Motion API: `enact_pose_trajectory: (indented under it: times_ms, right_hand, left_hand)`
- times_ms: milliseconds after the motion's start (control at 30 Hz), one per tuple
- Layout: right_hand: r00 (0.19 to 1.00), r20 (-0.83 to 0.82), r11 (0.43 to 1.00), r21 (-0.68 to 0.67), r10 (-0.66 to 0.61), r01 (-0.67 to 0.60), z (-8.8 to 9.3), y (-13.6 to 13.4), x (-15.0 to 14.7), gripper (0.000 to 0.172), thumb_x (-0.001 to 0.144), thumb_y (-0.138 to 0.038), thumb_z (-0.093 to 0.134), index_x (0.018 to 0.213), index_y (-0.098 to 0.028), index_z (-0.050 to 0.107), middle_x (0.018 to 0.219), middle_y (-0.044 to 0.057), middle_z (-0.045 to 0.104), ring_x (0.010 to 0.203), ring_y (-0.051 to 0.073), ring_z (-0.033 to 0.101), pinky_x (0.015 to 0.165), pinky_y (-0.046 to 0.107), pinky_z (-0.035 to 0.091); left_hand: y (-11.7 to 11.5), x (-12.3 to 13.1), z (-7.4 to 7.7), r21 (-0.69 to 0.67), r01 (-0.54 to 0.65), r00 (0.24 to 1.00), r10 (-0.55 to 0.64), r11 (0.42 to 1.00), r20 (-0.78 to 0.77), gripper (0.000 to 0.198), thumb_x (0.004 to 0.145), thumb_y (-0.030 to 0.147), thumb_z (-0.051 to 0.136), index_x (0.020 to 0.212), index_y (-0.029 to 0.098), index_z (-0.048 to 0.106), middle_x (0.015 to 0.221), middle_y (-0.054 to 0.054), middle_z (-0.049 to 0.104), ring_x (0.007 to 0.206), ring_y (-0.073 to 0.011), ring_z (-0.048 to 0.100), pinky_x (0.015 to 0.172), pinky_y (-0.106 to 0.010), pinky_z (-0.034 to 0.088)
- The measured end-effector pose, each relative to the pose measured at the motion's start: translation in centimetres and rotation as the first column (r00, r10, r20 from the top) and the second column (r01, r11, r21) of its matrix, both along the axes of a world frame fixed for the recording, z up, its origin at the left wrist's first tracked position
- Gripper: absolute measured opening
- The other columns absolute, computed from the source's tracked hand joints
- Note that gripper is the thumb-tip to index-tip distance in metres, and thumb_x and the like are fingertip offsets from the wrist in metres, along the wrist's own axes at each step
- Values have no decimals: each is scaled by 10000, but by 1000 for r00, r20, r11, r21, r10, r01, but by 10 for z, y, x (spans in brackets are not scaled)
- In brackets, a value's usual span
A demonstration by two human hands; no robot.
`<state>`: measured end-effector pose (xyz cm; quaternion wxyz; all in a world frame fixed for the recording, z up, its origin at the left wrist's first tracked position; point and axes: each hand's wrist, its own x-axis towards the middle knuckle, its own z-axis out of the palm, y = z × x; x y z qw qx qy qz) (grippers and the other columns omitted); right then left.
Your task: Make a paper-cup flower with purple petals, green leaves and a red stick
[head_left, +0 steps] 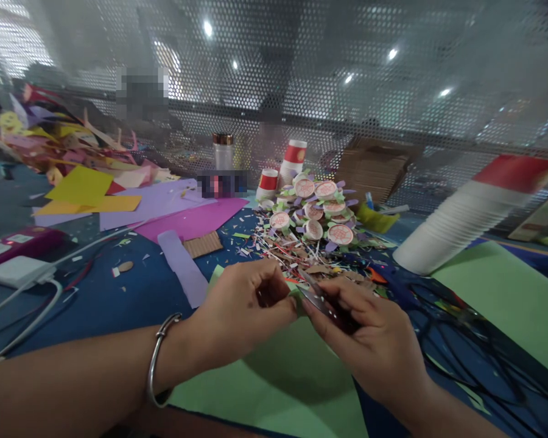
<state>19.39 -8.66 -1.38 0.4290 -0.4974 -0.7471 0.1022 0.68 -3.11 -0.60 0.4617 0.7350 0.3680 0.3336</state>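
My left hand [242, 310] is closed in a pinch on a small piece of green paper [298, 297]. My right hand [377, 340] is wrapped around a pair of small metal scissors [317, 298], whose blades sit slightly apart at the green piece, close to my left fingertips. The handles are mostly hidden inside my right fingers. Beneath both hands lies a large light green paper sheet [274, 389]. Just beyond them is a heap of paper and cardboard scraps [310, 261]. Behind that rises a pile of small round pieces with red printed tops [314, 210] and green and purple tabs.
A leaning stack of paper cups [456, 219] stands right, by another green sheet [516, 304] and black cables [475, 353]. Purple paper [182, 267] and corrugated cardboard [204, 244] lie left. A white charger [13, 271] with cords is at far left. Perforated metal [301, 73] backs the table.
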Motion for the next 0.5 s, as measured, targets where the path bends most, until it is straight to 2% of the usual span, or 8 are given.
enact_pose_trajectory:
  times_ms: [167, 333, 500]
  right_hand:
    - [997, 77, 999, 36, -33, 30, -3, -1, -2, 72, 830, -182, 607, 854, -219, 665, 638, -46, 660, 497, 101, 561, 466, 198, 415]
    - [982, 177, 995, 93, -64, 48, -2, 0, -3, 55, 828, -195, 597, 850, -204, 646, 606, -51, 635, 472, 94, 549, 470, 202, 406]
    - [976, 188, 985, 153, -107, 78, -2, -3, -3, 74, 842, -193, 597, 896, -203, 647, 613, -60, 630, 473, 88, 555, 480, 198, 414]
  left_hand:
    - [3, 7, -5, -257, 105, 981, -58, 961, 183, 175, 731, 272, 662, 660, 178, 533, 573, 10, 614, 524, -99, 570, 503, -202, 422]
    - [1, 11, -4, -347, 127, 963, -32, 929, 268, 167, 701, 213, 690, 642, 168, 541, 535, 39, 595, 470, -65, 537, 472, -165, 418]
    - [1, 9, -2, -516, 257, 919, -42, 817, 392, 144, 692, 180, 728, 678, 147, 589, 543, 30, 642, 467, -58, 575, 483, -144, 459]
